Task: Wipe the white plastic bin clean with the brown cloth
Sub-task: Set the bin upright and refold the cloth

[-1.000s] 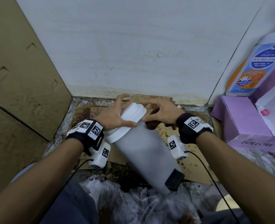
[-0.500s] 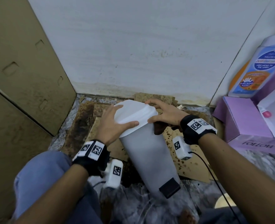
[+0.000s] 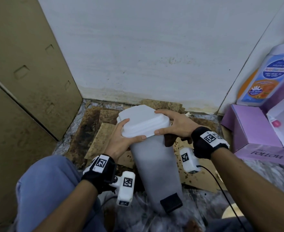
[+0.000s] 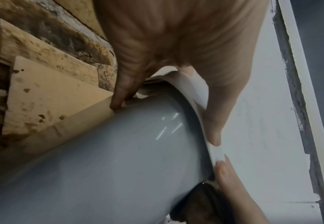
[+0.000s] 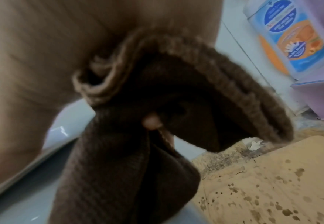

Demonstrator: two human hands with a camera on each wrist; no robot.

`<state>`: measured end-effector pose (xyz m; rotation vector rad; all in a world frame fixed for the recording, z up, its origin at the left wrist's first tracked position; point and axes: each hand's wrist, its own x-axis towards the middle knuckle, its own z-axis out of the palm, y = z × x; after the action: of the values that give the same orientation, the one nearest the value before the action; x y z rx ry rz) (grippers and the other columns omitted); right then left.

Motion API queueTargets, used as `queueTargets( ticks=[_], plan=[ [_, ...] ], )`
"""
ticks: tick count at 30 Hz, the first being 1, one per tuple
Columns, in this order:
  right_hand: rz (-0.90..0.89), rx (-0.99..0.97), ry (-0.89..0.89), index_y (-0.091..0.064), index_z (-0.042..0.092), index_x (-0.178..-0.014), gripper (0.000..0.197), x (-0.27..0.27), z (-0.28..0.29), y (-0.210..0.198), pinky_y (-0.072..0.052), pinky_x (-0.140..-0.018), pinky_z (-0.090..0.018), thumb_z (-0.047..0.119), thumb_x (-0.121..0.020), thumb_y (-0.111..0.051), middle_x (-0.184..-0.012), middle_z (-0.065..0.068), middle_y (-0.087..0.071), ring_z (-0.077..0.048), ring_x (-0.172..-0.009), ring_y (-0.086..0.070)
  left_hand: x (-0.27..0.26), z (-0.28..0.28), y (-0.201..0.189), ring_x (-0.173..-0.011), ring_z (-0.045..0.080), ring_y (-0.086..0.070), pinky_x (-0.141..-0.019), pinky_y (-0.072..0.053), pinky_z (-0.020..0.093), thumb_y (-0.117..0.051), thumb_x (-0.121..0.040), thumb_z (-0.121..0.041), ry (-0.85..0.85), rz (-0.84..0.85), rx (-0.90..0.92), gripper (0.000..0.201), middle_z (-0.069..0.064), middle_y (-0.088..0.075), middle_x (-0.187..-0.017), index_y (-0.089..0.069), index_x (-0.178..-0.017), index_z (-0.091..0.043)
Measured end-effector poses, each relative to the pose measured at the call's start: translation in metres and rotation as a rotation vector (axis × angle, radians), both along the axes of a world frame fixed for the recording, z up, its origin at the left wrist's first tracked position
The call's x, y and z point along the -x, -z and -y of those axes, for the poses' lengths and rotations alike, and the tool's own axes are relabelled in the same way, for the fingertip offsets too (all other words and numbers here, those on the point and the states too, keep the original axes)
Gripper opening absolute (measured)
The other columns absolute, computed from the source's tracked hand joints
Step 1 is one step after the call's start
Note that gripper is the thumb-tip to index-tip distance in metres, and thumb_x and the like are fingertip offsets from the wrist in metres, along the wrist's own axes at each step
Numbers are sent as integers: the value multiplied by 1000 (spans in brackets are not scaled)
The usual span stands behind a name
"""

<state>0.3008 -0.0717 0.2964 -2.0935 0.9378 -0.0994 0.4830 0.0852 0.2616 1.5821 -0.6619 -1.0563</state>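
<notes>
The white plastic bin stands tilted on the floor, grey-sided, with its white lid on top and a black pedal at the base. My left hand grips the lid's left rim, thumb on the near edge. On the lid's right rim, my right hand pinches with thumb and forefinger. Its other fingers hold the bunched brown cloth under the palm against the bin's side. The right wrist view shows the brown cloth filling the frame. In the left wrist view the bin lies below my fingers.
Stained cardboard sheets cover the floor under the bin. A tall cardboard panel stands at the left and a white wall behind. A purple box and a blue-labelled bottle sit at the right. My knee is at lower left.
The bin has been tipped up from a slant toward upright. Both hands stayed on the lid and came nearer me. My knee has come into view.
</notes>
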Motion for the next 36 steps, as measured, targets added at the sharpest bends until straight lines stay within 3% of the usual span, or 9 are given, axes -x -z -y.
queueTargets(
  ticks=[7, 11, 14, 18, 20, 23, 26, 32, 36],
  plan=[
    [203, -9, 218, -54, 44, -127, 78, 27, 3, 4, -47, -101, -33, 50, -55, -86, -128, 13, -58, -10, -118, -55, -2, 37, -17, -121, 22, -55, -91, -57, 41, -91, -68, -11, 153, 40, 20, 83, 0, -49, -141, -52, -138, -32],
    [329, 13, 307, -54, 46, -125, 84, 35, 13, 1, -51, -97, -38, 59, -47, -85, -129, 14, -59, -10, -116, -57, -5, 69, -33, -118, 17, -58, -97, -56, 41, -97, -42, -28, 237, 91, 83, 99, -3, -54, -135, -55, -132, -36],
    [379, 43, 366, -53, 49, -124, 86, 36, 22, 3, -51, -97, -36, 60, -45, -85, -129, 14, -58, -9, -117, -55, -11, 92, -32, -123, 20, -57, -100, -54, 36, -97, -51, -13, 282, 144, 138, 97, -9, -55, -128, -53, -136, -30],
    [394, 102, 400, -49, 52, -127, 90, 33, 36, 21, -51, -98, -38, 67, -45, -83, -133, 17, -54, -11, -120, -53, -19, 116, -17, -121, 14, -58, -96, -55, 33, -95, -40, -35, 323, 218, 174, 106, -10, -56, -133, -52, -137, -35],
    [397, 122, 407, -49, 52, -127, 90, 31, 42, 35, -52, -95, -39, 69, -45, -81, -130, 18, -55, -11, -117, -55, -21, 125, -2, -121, 9, -57, -91, -56, 25, -97, -43, -31, 346, 219, 193, 107, -14, -54, -134, -50, -140, -33],
    [393, 143, 422, -48, 51, -128, 85, 30, 41, 58, -54, -89, -29, 58, -51, -84, -123, 23, -54, -7, -111, -57, -24, 128, 27, -123, 7, -54, -88, -55, 19, -99, -52, -20, 351, 217, 217, 104, -20, -49, -137, -49, -142, -31],
    [372, 193, 440, -44, 54, -129, 84, 30, 36, 76, -46, -85, -13, 57, -54, -83, -125, 29, -50, 4, -110, -50, -25, 126, 44, -124, 0, -53, -92, -55, 22, -94, -46, -34, 345, 211, 251, 101, -19, -48, -140, -51, -137, -36],
    [329, 220, 438, -43, 52, -131, 86, 29, 28, 82, -50, -91, -26, 61, -55, -81, -131, 24, -51, -2, -114, -52, -30, 119, 55, -126, 0, -54, -97, -53, 26, -96, -52, -27, 367, 237, 245, 98, -19, -48, -140, -49, -138, -36],
    [276, 283, 395, -37, 49, -136, 91, 32, 12, 90, -44, -104, -37, 69, -56, -75, -145, 15, -46, -8, -132, -43, -28, 106, 66, -107, -26, -49, -82, -46, 4, -93, -61, 2, 370, 310, 241, 98, -29, -42, -129, -45, -142, -23]
  ],
)
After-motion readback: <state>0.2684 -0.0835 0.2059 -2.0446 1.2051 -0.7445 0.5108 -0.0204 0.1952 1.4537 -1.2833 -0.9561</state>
